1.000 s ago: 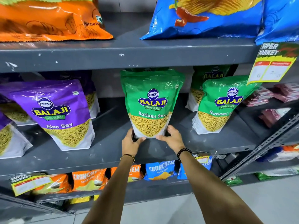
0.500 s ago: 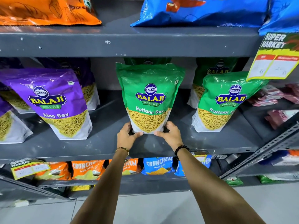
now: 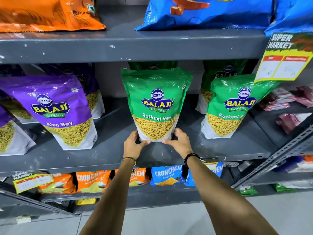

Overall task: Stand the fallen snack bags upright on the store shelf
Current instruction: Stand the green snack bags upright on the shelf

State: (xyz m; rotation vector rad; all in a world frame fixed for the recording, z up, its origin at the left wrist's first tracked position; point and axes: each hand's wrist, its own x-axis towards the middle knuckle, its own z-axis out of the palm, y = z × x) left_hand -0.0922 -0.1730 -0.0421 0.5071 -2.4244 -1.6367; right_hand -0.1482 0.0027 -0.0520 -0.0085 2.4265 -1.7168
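Note:
A green Ratlami Sev bag (image 3: 156, 102) stands upright at the middle of the grey shelf (image 3: 152, 155). My left hand (image 3: 134, 145) grips its lower left corner and my right hand (image 3: 179, 142) grips its lower right corner. Another green bag (image 3: 235, 106) stands to the right, leaning a little, with one more behind it. A purple Aloo Sev bag (image 3: 57, 109) stands tilted at the left, with more purple bags behind and beside it. A further green bag is partly hidden behind the held one.
Orange (image 3: 49, 12) and blue chip bags (image 3: 203, 12) lie on the shelf above. A price tag (image 3: 286, 56) hangs from that shelf's edge at the right. Small Crunchem packs (image 3: 167, 174) fill the shelf below. Pink packets (image 3: 288, 99) lie on the neighbouring rack.
Both hands have kept their hold on the green bag's base. The bag has settled slightly further back on the shelf and the view has come closer.

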